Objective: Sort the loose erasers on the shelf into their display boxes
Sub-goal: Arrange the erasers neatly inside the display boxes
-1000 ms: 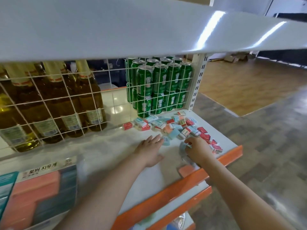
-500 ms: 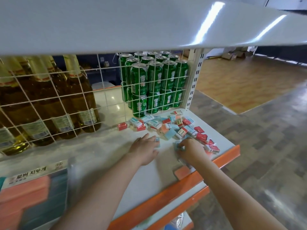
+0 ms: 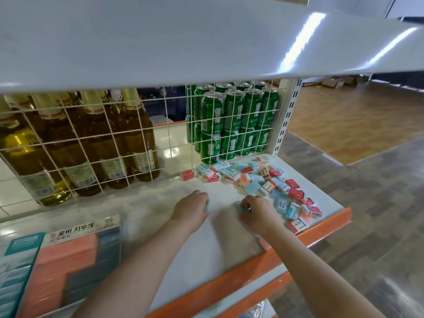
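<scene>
A person leans in under the upper shelf, both bare arms reaching onto the white shelf (image 3: 206, 253) with its orange front lip. The left hand (image 3: 191, 212) sits knuckles up near the middle, fingers curled around a pale blue eraser (image 3: 207, 206) that peeks out at its 3 o'clock side. Just beside it, at 3 o'clock, the right hand (image 3: 258, 214) has its fingers bent over another pale blue eraser (image 3: 238, 206), pinching it at the fingertips; motion blur hides the finer detail. The loose erasers (image 3: 263, 180), red, pale blue and salmon in paper sleeves, lie scattered from 12 to 3 o'clock of the hands, running from the wire grille (image 3: 160, 143) out toward the shelf's right front corner, with one red one apart at the left end. The display boxes (image 3: 57, 260) stand well apart at 8 o'clock, a salmon-and-blue one with Korean lettering and a teal one beside it. Behind the grille are amber bottles (image 3: 91, 143) at 10 o'clock and stacked green cans (image 3: 234, 120) at 12.
</scene>
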